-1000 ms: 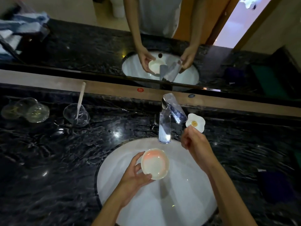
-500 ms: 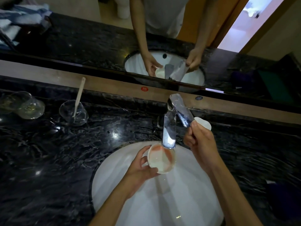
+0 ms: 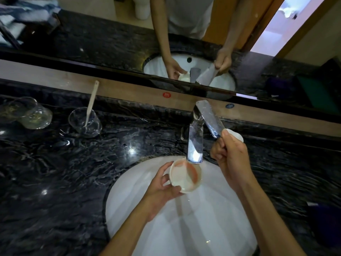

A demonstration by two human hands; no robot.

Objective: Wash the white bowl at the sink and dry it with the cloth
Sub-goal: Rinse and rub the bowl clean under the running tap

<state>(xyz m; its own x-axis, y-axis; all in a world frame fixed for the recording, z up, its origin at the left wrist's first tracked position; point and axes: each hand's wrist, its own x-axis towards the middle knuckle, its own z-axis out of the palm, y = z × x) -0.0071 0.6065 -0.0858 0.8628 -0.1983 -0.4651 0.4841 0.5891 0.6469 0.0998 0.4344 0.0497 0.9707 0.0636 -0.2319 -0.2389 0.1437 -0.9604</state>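
Note:
My left hand grips the small white bowl by its near rim. The bowl is smeared orange-red inside and sits over the white sink, directly under the chrome tap spout. My right hand is closed around the end of the raised tap lever. I cannot tell whether water is running. A dark purple cloth lies on the counter at the right edge.
Dark marble counter surrounds the sink. A clear glass with a white stick and more glassware stand at the back left. A small white dish sits behind my right hand. The mirror runs along the back.
The bowl has moved up from mid-sink to right under the spout. My right hand rose from beside the tap and closed on the lever's end.

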